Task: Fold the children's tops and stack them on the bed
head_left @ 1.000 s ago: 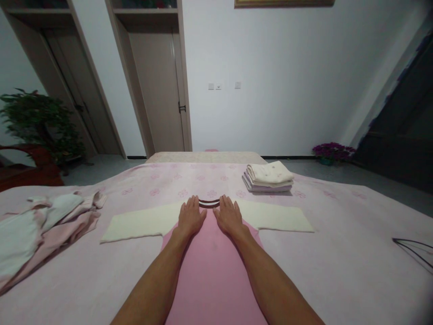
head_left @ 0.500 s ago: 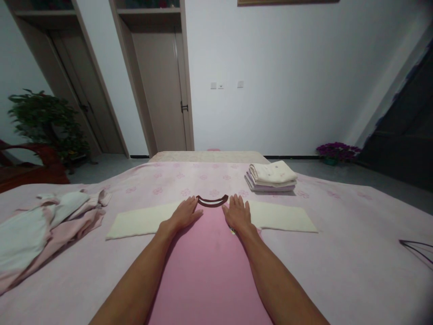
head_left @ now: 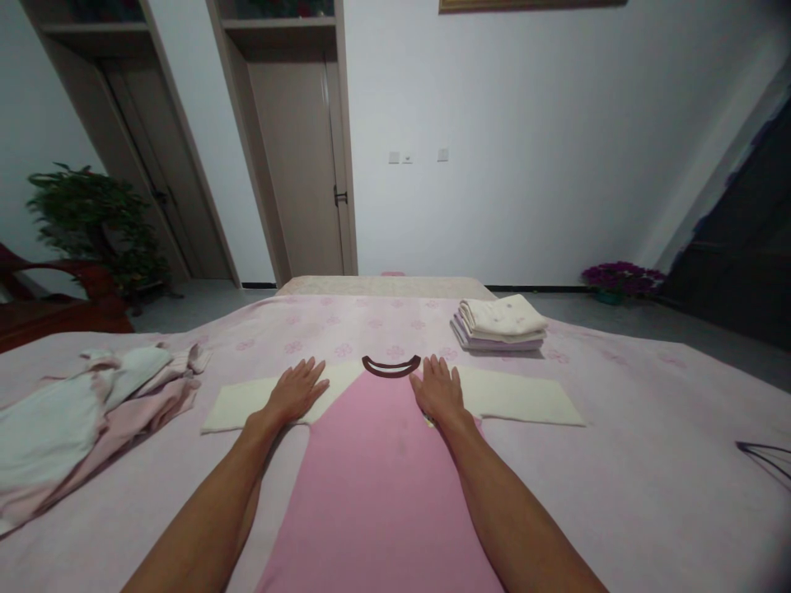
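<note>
A pink shirt (head_left: 376,469) with cream sleeves and a dark collar (head_left: 390,366) lies spread flat on the bed in front of me. My left hand (head_left: 297,389) rests flat, fingers spread, on the left shoulder where the cream sleeve (head_left: 238,405) begins. My right hand (head_left: 440,387) lies flat with its fingers apart on the right shoulder, just beside the collar. The right cream sleeve (head_left: 525,397) stretches out past it. Neither hand holds anything.
A pink flowered bedspread (head_left: 624,461) covers the bed. A heap of loose pink and white clothes (head_left: 86,403) lies at the left. A stack of folded clothes (head_left: 499,323) sits at the back right. A dark wire hanger (head_left: 766,457) shows at the right edge.
My left hand has slid leftward from beside the collar out onto the left shoulder. My right hand has shifted only slightly to the right. The view has drifted a little.
</note>
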Action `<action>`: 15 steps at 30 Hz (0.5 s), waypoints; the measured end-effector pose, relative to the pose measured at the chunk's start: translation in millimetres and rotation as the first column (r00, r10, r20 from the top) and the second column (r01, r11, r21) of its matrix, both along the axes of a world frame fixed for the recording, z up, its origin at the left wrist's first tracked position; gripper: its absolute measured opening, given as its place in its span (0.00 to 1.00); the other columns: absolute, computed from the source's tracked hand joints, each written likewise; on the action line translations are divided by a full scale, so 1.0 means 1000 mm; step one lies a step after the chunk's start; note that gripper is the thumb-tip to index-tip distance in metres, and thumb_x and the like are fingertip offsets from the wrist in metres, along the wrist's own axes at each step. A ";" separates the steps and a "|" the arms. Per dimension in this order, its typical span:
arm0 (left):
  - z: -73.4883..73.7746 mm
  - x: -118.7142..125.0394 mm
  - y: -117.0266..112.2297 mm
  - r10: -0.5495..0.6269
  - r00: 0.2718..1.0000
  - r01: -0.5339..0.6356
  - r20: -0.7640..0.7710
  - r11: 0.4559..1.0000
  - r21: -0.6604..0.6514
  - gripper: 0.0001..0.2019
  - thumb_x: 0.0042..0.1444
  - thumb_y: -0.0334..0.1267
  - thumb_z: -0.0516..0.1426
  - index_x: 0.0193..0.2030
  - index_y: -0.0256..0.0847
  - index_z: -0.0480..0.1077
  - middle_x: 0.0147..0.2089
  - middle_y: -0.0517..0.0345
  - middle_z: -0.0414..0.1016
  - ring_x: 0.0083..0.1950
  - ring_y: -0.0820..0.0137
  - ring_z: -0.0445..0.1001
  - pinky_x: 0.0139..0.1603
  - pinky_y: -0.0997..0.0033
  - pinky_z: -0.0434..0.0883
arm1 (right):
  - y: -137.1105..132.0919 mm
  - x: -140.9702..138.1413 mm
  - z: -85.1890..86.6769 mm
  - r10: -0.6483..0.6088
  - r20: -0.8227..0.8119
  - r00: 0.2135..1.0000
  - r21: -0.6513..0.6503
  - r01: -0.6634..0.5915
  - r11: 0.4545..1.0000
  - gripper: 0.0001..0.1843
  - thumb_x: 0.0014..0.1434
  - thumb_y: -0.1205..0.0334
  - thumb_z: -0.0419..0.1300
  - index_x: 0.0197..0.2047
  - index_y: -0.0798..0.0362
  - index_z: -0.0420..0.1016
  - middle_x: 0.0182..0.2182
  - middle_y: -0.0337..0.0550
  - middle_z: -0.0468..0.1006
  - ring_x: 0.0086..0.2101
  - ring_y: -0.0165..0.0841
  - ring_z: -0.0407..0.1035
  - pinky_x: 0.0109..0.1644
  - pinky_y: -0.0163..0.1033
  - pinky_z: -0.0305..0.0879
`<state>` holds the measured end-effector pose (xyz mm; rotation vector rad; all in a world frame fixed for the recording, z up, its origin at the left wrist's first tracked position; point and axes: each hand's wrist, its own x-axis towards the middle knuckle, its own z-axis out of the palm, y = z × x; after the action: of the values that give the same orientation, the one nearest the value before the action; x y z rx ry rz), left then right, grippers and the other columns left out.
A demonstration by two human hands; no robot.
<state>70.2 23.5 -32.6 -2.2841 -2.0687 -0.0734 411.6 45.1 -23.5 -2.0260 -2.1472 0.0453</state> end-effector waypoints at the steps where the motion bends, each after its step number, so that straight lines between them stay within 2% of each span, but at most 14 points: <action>1: 0.000 -0.010 -0.002 0.024 1.000 -0.024 -0.009 1.000 -0.003 0.31 0.69 0.55 0.41 0.74 0.44 0.51 0.76 0.48 0.47 0.76 0.55 0.47 0.71 0.51 0.50 | 0.000 0.000 0.000 0.001 0.001 1.000 0.004 -0.001 1.000 0.39 0.69 0.44 0.36 0.73 0.62 0.48 0.72 0.55 0.46 0.70 0.46 0.36 0.70 0.55 0.30; 9: -0.003 -0.095 -0.031 0.226 0.972 -0.225 -0.065 0.974 0.023 0.29 0.68 0.51 0.43 0.72 0.47 0.54 0.74 0.48 0.53 0.74 0.53 0.51 0.68 0.47 0.53 | 0.001 -0.001 -0.001 -0.001 0.013 1.000 0.013 0.001 1.000 0.39 0.69 0.44 0.37 0.73 0.62 0.49 0.72 0.53 0.47 0.70 0.47 0.37 0.70 0.56 0.32; 12: -0.004 -0.114 -0.038 0.330 0.941 -0.330 -0.079 0.944 0.013 0.30 0.67 0.51 0.41 0.73 0.46 0.54 0.74 0.45 0.53 0.73 0.50 0.52 0.66 0.43 0.54 | 0.001 -0.001 -0.001 -0.009 0.013 1.000 0.009 0.008 1.000 0.39 0.68 0.44 0.38 0.73 0.62 0.49 0.72 0.53 0.47 0.70 0.46 0.38 0.70 0.56 0.31; 15: -0.004 -0.117 -0.042 0.442 0.893 -0.440 -0.083 0.897 0.035 0.31 0.66 0.54 0.40 0.73 0.45 0.54 0.74 0.43 0.54 0.71 0.46 0.55 0.65 0.40 0.53 | 0.000 -0.002 0.000 -0.015 0.011 1.000 0.016 0.014 1.000 0.39 0.69 0.44 0.38 0.73 0.62 0.49 0.72 0.54 0.47 0.70 0.46 0.37 0.70 0.55 0.30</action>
<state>-46.9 -18.6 -36.1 -1.7139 -2.4648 0.0346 409.8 45.5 -23.7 -2.0377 -2.1326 0.0151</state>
